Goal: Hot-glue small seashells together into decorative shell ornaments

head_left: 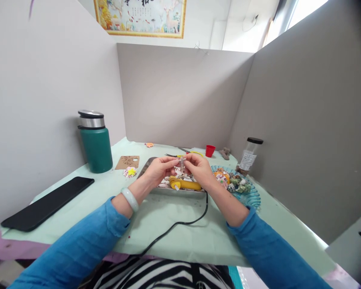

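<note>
Both of my hands meet above a metal tray point(186, 193) that holds many small whitish shells. My left hand point(161, 171) is closed in a pinch, its thumb and fingertips nearly touching those of the other hand. My right hand point(200, 170) pinches a small, pale, slender piece point(182, 163), perhaps a shell; it is too small to tell. Whether my left fingertips also grip that piece, or something else, is hidden. Just below, a yellow glue gun point(186, 184) lies across the tray, its nozzle pointing left, with a black cord point(180, 223) running toward me.
On the left are a green bottle point(96, 148), a black flat case point(49, 202), a brown card point(127, 162) and a beaded disc with yellow decoration point(130, 172). Scissors point(176, 155) and a red cup point(210, 151) stand behind. A blue plate point(254, 196) and jar point(248, 155) are right.
</note>
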Available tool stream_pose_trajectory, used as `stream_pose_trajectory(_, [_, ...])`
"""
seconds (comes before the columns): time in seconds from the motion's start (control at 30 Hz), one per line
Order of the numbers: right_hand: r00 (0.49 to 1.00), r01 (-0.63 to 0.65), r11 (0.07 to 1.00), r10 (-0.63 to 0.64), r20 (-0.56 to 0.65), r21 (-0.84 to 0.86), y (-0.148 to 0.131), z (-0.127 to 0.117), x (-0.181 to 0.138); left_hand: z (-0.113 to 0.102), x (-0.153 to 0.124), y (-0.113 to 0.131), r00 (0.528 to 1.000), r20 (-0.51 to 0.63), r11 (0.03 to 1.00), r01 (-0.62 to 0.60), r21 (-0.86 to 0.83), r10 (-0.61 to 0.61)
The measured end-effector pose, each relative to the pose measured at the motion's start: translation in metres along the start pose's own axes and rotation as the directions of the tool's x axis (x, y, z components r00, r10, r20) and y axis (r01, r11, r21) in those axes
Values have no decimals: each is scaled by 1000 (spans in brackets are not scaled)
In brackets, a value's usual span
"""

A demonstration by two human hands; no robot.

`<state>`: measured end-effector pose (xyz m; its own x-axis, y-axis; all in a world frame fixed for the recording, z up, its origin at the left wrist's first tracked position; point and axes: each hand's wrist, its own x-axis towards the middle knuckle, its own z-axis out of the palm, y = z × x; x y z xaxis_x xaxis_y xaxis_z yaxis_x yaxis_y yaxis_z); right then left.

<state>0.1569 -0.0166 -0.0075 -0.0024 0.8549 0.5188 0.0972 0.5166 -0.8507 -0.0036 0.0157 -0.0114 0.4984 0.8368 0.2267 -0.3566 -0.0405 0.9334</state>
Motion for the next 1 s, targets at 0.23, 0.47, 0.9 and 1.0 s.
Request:
stream_pose_trajectory(0.23, [994, -42, 999, 44, -101, 13, 2, -12, 5, -2, 1, 4, 998, -63, 998, -19, 62, 23])
stream_pose_trajectory(0.47, [986, -82, 996, 77, -145, -27, 12, -25, 11, -14, 6, 10, 967, -232, 952, -34, 305, 109])
stream_pose_trajectory(0.9, [983, -83, 981, 51, -174, -178, 29, -32, 10, -47, 37, 36, 995, 90, 290, -95, 952, 33])
stream_pose_trajectory(1.0, [978, -72, 988, 42, -206, -138, 27, -35, 13, -27, 60, 26, 962, 268, 165, -256, 953, -59])
